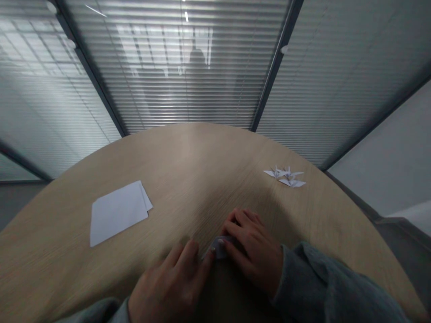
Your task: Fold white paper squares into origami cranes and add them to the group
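Left fingers and right fingers grip one folded paper; three cranes lie beyond.

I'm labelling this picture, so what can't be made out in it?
All in the head view:
- Small folded paper: full shape hidden by the left hand and right hand.
- White sheets: the top one hides how many lie beneath.
- Folded paper figures: too small for fine creases.
- Left sleeve: cut off by the bottom edge.
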A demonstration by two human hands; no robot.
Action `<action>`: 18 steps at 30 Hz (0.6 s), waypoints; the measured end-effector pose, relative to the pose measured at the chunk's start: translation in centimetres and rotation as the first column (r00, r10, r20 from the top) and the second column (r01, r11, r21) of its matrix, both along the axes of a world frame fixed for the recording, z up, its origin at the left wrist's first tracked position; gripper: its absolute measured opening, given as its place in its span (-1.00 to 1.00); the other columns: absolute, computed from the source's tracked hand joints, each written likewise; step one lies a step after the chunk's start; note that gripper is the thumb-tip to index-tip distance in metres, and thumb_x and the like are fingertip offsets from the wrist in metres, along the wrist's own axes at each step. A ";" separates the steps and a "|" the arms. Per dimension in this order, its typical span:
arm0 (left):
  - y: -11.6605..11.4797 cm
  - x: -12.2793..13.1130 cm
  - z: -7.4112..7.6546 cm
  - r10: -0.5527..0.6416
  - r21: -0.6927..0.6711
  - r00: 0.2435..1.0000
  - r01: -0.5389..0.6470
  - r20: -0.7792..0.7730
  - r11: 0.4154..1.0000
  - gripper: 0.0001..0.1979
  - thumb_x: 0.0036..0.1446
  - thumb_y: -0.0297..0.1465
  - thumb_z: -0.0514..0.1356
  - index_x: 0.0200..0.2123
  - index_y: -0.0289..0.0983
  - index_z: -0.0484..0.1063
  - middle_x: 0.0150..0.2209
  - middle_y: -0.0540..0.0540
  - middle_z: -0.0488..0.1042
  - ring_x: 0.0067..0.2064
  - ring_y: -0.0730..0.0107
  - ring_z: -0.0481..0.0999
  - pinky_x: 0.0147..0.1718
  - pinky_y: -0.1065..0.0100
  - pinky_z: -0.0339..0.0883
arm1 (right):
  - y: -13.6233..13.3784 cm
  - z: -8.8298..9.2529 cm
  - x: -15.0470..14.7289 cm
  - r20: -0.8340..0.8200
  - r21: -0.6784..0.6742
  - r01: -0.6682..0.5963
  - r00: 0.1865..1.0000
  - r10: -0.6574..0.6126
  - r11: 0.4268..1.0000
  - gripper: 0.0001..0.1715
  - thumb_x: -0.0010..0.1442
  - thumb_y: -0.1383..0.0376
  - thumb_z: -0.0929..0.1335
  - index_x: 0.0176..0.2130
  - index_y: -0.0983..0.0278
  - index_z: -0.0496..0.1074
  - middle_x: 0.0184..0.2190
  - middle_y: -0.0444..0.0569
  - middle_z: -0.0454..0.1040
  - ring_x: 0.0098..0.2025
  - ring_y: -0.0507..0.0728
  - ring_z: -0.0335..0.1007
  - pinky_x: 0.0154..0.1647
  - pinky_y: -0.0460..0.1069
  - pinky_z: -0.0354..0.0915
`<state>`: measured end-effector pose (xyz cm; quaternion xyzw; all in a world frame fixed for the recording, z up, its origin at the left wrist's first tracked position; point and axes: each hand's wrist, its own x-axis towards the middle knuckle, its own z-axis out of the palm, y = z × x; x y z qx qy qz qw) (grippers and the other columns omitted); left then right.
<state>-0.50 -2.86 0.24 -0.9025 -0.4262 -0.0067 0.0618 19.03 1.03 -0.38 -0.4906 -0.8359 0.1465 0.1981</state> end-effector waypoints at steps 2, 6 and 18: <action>0.0 -0.1 -0.2 -0.012 0.015 1.000 0.012 0.001 1.000 -0.54 0.11 -0.51 0.10 0.09 -0.11 0.25 -0.15 -0.12 0.41 -0.32 0.36 0.47 -0.56 0.49 0.42 | 0.0 0.0 0.1 0.035 0.038 0.001 0.999 -0.003 0.999 -0.87 0.21 0.34 0.24 -0.36 0.27 0.34 -0.32 -0.01 0.31 -0.24 0.17 0.18 -0.14 0.13 0.13; 0.2 -0.2 -0.5 -0.020 0.014 1.000 0.020 -0.006 1.000 -0.55 0.09 -0.53 0.10 0.07 -0.13 0.28 -0.18 -0.12 0.40 -0.37 0.38 0.46 -0.58 0.49 0.41 | 0.3 0.0 0.2 0.062 0.093 0.027 0.998 -0.033 0.995 -0.92 0.18 0.36 0.25 -0.36 0.27 0.32 -0.33 0.00 0.32 -0.26 0.17 0.18 -0.18 0.12 0.14; 0.6 0.0 0.4 -0.016 0.036 0.999 0.015 0.043 0.999 -0.48 -0.06 -0.60 0.10 0.01 -0.15 0.36 -0.27 -0.10 0.40 -0.56 0.48 0.35 -0.73 0.53 0.24 | 0.6 -0.6 0.3 0.069 0.207 -0.072 0.996 0.059 0.976 -0.92 0.14 0.42 0.33 -0.37 0.24 0.36 -0.39 -0.08 0.37 -0.27 0.12 0.21 -0.20 0.03 0.13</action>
